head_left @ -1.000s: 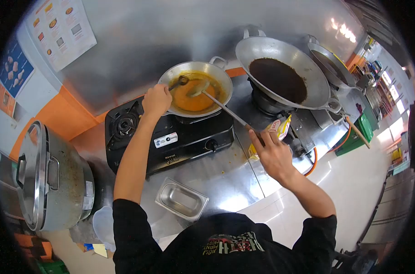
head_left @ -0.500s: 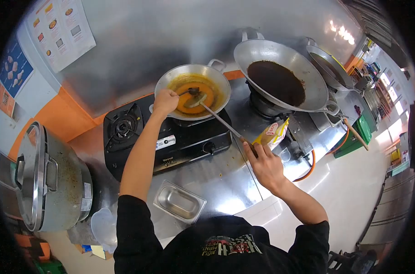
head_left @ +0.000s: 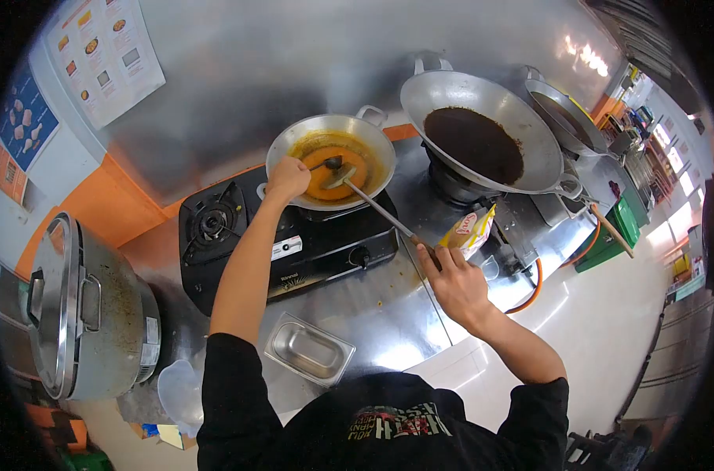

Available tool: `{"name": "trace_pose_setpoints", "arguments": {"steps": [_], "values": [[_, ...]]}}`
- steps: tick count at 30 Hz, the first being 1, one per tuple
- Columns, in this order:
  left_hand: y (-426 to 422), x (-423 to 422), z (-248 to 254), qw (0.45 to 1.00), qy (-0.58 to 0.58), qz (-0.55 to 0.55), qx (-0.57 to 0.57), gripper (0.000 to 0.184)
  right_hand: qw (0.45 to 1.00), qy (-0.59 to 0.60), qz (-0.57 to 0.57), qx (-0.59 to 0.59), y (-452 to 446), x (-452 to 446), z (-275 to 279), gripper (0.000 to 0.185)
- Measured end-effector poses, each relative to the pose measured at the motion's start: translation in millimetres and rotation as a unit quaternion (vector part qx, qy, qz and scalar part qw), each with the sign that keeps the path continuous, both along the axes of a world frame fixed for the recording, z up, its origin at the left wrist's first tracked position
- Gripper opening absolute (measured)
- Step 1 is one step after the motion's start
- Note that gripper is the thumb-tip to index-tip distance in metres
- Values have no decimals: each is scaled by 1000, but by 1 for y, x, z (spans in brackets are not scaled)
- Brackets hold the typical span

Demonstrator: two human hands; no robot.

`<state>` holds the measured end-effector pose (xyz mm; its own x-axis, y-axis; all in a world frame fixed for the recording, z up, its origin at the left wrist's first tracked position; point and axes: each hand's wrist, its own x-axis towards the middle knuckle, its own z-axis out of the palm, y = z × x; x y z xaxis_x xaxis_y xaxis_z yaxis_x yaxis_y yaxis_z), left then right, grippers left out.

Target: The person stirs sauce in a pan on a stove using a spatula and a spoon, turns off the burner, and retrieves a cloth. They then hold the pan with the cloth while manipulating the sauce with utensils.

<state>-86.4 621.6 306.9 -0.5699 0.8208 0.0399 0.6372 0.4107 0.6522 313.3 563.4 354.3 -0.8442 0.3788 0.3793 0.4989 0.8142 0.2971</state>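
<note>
A wok (head_left: 282,145) of orange-brown sauce (head_left: 316,179) sits on the right burner of a black two-burner gas stove (head_left: 325,271). My left hand (head_left: 289,179), at the wok's left rim, is closed around the handle of a small dark ladle (head_left: 334,162), whose bowl is over the sauce. In my right hand (head_left: 461,292) is the wooden handle of a long metal spatula (head_left: 379,209). Its blade lies in the wok, close beside the ladle's bowl. Behind my right hand stands a yellow-and-white packet (head_left: 468,231).
A larger wok (head_left: 541,161) of dark liquid stands to the right, another pan (head_left: 561,118) beyond it. Nearer me lies a rectangular steel pan (head_left: 310,349). On the left are a big lidded metal cooker (head_left: 109,306) and a translucent plastic container (head_left: 181,396).
My left hand and the ladle have shifted slightly toward me. The spatula's blade has moved a little within the sauce; my right hand stays almost in place.
</note>
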Motion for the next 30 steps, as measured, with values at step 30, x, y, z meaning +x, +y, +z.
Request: {"name": "trace_pose_setpoints", "arguments": {"steps": [30], "values": [[27,37,39,966,228,-69,-97,26,995,-76,-37,-47,-8,-14,50,44]]}}
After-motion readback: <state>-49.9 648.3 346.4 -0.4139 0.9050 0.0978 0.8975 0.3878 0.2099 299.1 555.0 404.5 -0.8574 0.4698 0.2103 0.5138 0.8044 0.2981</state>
